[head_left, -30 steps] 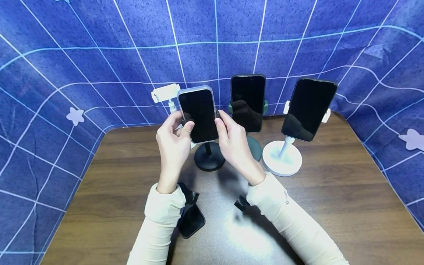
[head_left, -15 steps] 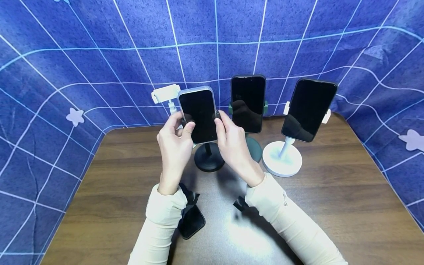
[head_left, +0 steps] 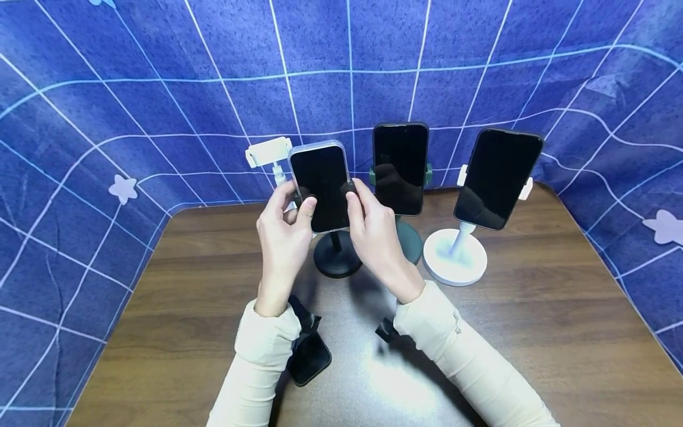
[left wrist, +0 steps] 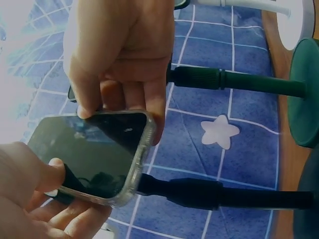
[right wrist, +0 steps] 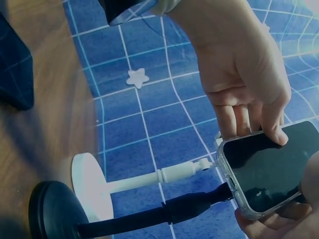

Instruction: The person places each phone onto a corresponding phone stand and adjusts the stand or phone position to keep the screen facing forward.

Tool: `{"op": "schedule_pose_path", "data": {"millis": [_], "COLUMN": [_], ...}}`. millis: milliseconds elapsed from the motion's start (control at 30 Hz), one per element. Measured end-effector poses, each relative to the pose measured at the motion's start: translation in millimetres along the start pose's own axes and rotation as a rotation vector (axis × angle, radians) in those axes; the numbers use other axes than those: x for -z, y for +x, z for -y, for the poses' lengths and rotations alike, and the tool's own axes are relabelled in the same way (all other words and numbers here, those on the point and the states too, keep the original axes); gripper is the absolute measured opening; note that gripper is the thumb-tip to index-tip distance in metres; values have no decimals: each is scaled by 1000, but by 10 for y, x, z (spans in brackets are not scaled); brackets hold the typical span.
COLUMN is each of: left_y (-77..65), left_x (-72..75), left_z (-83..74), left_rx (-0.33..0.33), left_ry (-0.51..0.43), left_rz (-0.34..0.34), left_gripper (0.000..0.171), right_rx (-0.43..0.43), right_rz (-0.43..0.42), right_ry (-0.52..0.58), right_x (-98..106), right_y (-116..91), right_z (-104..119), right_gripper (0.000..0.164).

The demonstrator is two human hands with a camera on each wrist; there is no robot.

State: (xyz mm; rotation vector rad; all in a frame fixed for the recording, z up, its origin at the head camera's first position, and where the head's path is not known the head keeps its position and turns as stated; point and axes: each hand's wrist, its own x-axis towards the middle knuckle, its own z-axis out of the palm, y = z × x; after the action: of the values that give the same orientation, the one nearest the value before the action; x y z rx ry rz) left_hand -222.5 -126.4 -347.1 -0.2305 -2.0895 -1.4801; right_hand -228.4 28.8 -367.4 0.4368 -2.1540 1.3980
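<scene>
Phone in clear, round-cornered case (head_left: 322, 188): glossy black screen, upright, slightly tilted, between both hands at the top of the black, round-based stand (head_left: 338, 261).
Left hand (head_left: 284, 234): fingers bent, thumb on the front edge, pinching the phone's left side.
Right hand (head_left: 377, 232): fingers curled, gripping the opposite side.
Gap: narrow, between the held phone and the black phone (head_left: 400, 166) on the dark green stand (head_left: 412, 240).
Wood-grain table (head_left: 160, 296): grain runs past the left sleeve to the edge.
Hidden: black stand's clamp, mostly; dark flat device (head_left: 310, 359), partly behind that sleeve.
</scene>
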Motion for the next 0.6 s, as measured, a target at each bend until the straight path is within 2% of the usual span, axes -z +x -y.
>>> {"op": "schedule_pose_path", "data": {"millis": [100, 333, 533, 600], "left_y": [-12, -49, -101, -120], "left_x": [11, 9, 24, 50], "left_z": [43, 135, 205, 243], "left_rx": [28, 78, 147, 178], "left_ry": [-37, -26, -95, -77], "left_rz": [50, 122, 233, 278], "left_gripper": [43, 42, 37, 38], "right_rx": [-32, -81, -124, -146], "right_rz": [23, 95, 161, 184], "right_ry": [22, 57, 50, 44], "right_x": [-6, 25, 36, 36], "right_y": [-14, -66, -152, -185], "right_z": [-13, -61, -139, -177], "right_gripper": [35, 33, 31, 32]}}
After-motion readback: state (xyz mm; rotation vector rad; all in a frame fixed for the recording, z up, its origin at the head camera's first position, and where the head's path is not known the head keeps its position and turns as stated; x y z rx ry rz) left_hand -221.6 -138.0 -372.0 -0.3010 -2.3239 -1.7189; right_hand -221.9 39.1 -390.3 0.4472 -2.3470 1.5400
